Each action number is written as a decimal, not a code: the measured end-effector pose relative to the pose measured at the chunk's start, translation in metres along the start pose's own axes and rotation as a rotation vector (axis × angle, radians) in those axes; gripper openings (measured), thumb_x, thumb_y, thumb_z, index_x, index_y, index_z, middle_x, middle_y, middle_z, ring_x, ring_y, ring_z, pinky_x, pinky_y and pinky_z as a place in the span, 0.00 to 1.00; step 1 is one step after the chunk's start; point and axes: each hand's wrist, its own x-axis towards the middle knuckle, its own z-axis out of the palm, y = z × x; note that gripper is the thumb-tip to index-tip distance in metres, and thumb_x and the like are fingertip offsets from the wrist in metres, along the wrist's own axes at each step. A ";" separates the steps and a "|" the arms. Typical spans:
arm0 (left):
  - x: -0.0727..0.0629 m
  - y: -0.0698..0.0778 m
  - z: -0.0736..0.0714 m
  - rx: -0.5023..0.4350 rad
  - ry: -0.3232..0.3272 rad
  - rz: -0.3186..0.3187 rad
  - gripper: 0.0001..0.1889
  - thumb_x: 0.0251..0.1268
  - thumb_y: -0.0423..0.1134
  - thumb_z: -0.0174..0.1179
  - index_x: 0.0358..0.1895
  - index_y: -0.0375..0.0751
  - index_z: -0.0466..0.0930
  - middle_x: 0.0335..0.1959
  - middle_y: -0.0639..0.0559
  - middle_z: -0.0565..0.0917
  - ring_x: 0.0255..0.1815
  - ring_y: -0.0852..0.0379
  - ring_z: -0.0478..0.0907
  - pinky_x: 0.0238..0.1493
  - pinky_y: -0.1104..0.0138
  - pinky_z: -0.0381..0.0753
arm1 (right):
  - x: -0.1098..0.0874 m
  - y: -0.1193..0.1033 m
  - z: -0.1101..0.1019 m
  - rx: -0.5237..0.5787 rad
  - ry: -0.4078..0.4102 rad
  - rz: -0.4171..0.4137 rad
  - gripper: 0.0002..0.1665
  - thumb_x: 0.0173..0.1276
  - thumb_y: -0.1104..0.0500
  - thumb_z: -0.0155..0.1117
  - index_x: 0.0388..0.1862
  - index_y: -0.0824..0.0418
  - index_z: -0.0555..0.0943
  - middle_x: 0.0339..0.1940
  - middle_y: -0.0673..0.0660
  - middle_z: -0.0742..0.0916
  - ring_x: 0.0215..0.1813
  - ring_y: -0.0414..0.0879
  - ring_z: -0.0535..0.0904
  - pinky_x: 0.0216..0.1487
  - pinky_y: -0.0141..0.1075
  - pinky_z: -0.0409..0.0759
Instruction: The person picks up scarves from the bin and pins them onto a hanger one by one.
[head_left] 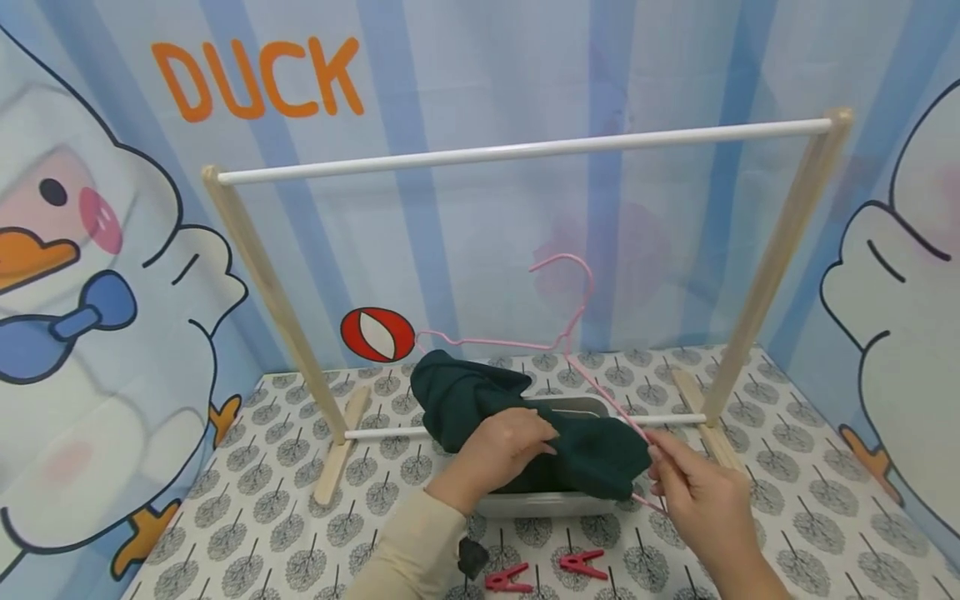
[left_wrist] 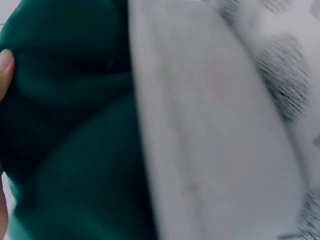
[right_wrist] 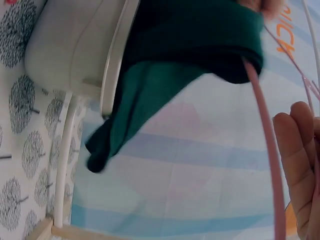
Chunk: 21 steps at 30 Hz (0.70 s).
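Observation:
A dark green garment [head_left: 465,400] lies bunched across a pink hanger [right_wrist: 270,145] whose hook points up. Its fabric drapes over the hanger's lower bar, which comes out at the right end. My left hand [head_left: 502,450] grips the fabric near its middle. With fingers and thumb, my right hand [head_left: 697,492] holds the right corner of the hanger. Underneath, part of the garment hangs into a white plastic bin [head_left: 547,505]. In the left wrist view, green folds [left_wrist: 75,135] lie along the bin's rim, and only the edge of a thumb shows.
Behind the hanger stands a rack with a white top rail [head_left: 525,151], wooden posts [head_left: 270,292] and a low white crossbar. Two red clothespins [head_left: 508,578] lie in front of the bin. A tree-patterned cloth [head_left: 277,533] covers the table, and a duck-print curtain [head_left: 495,250] surrounds it.

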 end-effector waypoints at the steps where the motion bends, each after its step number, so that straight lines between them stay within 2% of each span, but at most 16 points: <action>1: 0.002 -0.002 -0.001 -0.027 0.047 -0.020 0.10 0.51 0.32 0.67 0.38 0.39 0.83 0.36 0.51 0.85 0.41 0.58 0.81 0.54 0.73 0.73 | 0.000 -0.001 0.001 -0.004 -0.008 -0.004 0.19 0.50 0.78 0.65 0.41 0.65 0.84 0.17 0.50 0.83 0.17 0.29 0.73 0.16 0.18 0.67; 5: 0.018 -0.003 -0.008 -0.153 0.256 -0.183 0.06 0.57 0.31 0.63 0.38 0.36 0.83 0.35 0.46 0.85 0.38 0.55 0.82 0.44 0.73 0.78 | -0.002 -0.005 0.006 0.013 -0.016 -0.052 0.20 0.47 0.79 0.67 0.40 0.64 0.84 0.16 0.50 0.83 0.17 0.29 0.73 0.16 0.18 0.67; 7: 0.026 -0.003 -0.011 -0.180 0.345 -0.271 0.07 0.60 0.33 0.60 0.38 0.35 0.84 0.34 0.44 0.85 0.35 0.55 0.83 0.37 0.73 0.79 | -0.003 -0.006 0.009 0.027 -0.010 -0.070 0.20 0.47 0.79 0.67 0.40 0.64 0.84 0.16 0.50 0.83 0.17 0.29 0.74 0.17 0.18 0.69; 10: 0.037 0.002 -0.013 -0.218 0.428 -0.406 0.08 0.60 0.33 0.61 0.38 0.32 0.85 0.33 0.42 0.86 0.32 0.53 0.83 0.30 0.72 0.78 | -0.004 -0.009 0.010 0.061 -0.001 -0.076 0.21 0.47 0.80 0.66 0.40 0.66 0.84 0.17 0.51 0.84 0.18 0.29 0.75 0.18 0.18 0.71; 13: 0.048 0.007 -0.012 -0.240 0.462 -0.523 0.08 0.59 0.31 0.61 0.39 0.29 0.84 0.34 0.39 0.86 0.34 0.51 0.83 0.31 0.69 0.80 | -0.003 -0.012 0.012 0.096 0.006 -0.082 0.20 0.46 0.81 0.65 0.40 0.67 0.83 0.18 0.53 0.84 0.18 0.32 0.76 0.18 0.18 0.72; 16: 0.059 0.012 -0.011 -0.263 0.455 -0.625 0.09 0.60 0.33 0.61 0.40 0.30 0.84 0.37 0.39 0.85 0.40 0.49 0.83 0.35 0.65 0.82 | -0.002 -0.015 0.013 0.100 0.020 -0.102 0.19 0.47 0.80 0.65 0.39 0.68 0.83 0.19 0.55 0.85 0.17 0.34 0.77 0.17 0.18 0.70; 19: 0.067 0.012 -0.010 -0.238 0.443 -0.663 0.09 0.61 0.35 0.60 0.40 0.34 0.85 0.36 0.41 0.86 0.39 0.50 0.83 0.35 0.66 0.80 | -0.002 -0.019 0.014 0.113 0.017 -0.113 0.18 0.49 0.79 0.65 0.40 0.68 0.83 0.21 0.56 0.86 0.16 0.33 0.76 0.16 0.18 0.69; 21: 0.071 0.008 -0.011 -0.227 0.460 -0.654 0.08 0.62 0.35 0.60 0.38 0.34 0.84 0.31 0.43 0.86 0.33 0.52 0.83 0.33 0.68 0.79 | -0.003 -0.021 0.015 0.128 0.007 -0.117 0.18 0.49 0.79 0.64 0.41 0.69 0.83 0.23 0.57 0.86 0.16 0.32 0.75 0.17 0.18 0.69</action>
